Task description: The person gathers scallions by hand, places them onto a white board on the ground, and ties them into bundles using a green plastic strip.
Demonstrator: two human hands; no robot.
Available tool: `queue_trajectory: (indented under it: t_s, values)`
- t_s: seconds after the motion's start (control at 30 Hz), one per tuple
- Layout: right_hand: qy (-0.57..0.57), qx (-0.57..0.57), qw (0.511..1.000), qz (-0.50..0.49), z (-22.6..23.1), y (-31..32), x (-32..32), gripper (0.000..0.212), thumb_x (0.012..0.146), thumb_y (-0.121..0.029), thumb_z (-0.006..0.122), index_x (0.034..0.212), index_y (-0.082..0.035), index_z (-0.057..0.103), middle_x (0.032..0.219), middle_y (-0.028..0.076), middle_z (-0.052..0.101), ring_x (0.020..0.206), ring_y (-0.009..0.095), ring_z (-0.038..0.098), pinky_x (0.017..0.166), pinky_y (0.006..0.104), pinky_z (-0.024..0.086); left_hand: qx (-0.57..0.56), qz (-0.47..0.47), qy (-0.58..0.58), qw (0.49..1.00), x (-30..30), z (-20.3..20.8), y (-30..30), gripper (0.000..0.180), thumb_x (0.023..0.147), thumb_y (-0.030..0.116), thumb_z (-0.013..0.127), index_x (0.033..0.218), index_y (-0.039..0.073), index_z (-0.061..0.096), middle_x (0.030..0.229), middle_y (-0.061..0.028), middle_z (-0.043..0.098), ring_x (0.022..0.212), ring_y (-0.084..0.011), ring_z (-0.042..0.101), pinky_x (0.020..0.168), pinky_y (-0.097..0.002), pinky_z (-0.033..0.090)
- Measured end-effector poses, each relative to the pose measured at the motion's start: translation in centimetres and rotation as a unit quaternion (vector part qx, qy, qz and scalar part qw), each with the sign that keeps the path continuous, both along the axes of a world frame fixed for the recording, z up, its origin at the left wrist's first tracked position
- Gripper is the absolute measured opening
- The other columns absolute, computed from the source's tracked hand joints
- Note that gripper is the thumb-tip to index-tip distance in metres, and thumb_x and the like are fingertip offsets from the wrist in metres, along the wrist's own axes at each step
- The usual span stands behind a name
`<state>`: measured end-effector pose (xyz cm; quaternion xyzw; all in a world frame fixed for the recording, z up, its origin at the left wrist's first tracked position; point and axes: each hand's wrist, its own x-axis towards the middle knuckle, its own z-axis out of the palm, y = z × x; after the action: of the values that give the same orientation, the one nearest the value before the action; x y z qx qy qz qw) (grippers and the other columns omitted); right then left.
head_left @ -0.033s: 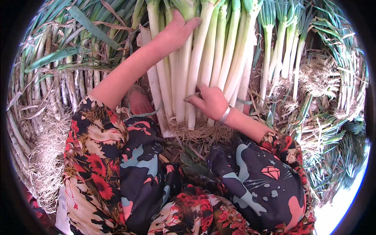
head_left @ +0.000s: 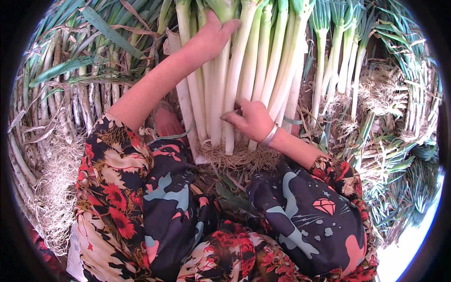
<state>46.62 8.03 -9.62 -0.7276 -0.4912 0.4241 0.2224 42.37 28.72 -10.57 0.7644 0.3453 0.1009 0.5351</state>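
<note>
A row of thick green onions [head_left: 272,70] lies in front of me, white stalks toward me and green leaves away. My left hand [head_left: 216,35] is closed round the upper, green part of one of them. Lower down, my right hand [head_left: 253,121], with a silver bracelet at the wrist, has its thumb across the white stalk of a green onion [head_left: 229,136] and its forefinger beside it. Its other fingers are curled and partly hidden. Tangled brown roots [head_left: 244,159] spread below the stalks. A flat green strip [head_left: 292,121] shows to the right of the row.
A big heap of untrimmed green onions [head_left: 70,94] with dry leaves and pale roots [head_left: 56,188] fills the left side. To the right lie cleaner green onions [head_left: 331,70], and beyond them more bundles [head_left: 416,103]. My foot [head_left: 167,122] is just left of the row, between it and the heap.
</note>
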Motion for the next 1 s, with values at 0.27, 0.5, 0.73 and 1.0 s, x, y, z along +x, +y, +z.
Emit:
queue_trajectory:
  t_s: [0.27,0.5,0.73,1.0]
  values:
    - [-0.050,0.017,0.999,-0.013,-0.1,1.2,0.5,0.044,0.073,-0.041,0.069,0.069,0.000,0.054,0.059,0.020,0.057,0.060,0.039,0.059,0.058,0.0458,0.047,0.051,0.046,0.033,0.997,-1.1,3.8,-1.1,0.062,0.090,0.034,0.051,0.127,-0.011,0.030,0.117,-0.0287,0.050,0.112,-0.0336,0.049,0.096,-0.0365,0.035]
    - [-0.005,0.057,0.997,-0.046,-1.2,-0.1,0.7,0.039,0.070,-0.042,0.070,0.074,-0.007,0.054,0.057,0.016,0.056,0.058,0.037,0.058,0.053,0.0445,0.046,0.343,0.052,-0.030,0.937,2.0,3.6,2.5,0.097,0.072,0.050,0.069,0.139,0.002,0.018,0.128,-0.0343,0.026,0.119,-0.0449,0.028,0.103,-0.0496,0.023]
    - [-0.038,0.187,0.976,-0.109,-0.3,-0.5,2.1,0.025,0.076,-0.029,0.066,0.076,-0.008,0.052,0.059,0.016,0.055,0.056,0.034,0.058,0.051,0.0428,0.046,0.333,0.051,0.089,0.937,4.9,0.6,2.4,0.106,0.063,0.053,0.074,0.143,0.034,0.008,0.130,-0.0469,0.012,0.126,-0.0562,0.015,0.103,-0.0584,0.013]
    - [-0.047,0.222,0.915,-0.335,-3.4,2.3,19.3,0.044,0.070,-0.033,0.071,0.095,0.002,0.065,0.081,0.018,0.064,0.073,0.028,0.061,0.071,0.0343,0.049,0.385,0.036,0.048,0.921,4.4,0.9,2.0,0.100,0.067,0.057,0.070,0.144,0.023,0.016,0.125,-0.0396,0.023,0.116,-0.0516,0.032,0.101,-0.0510,0.027]
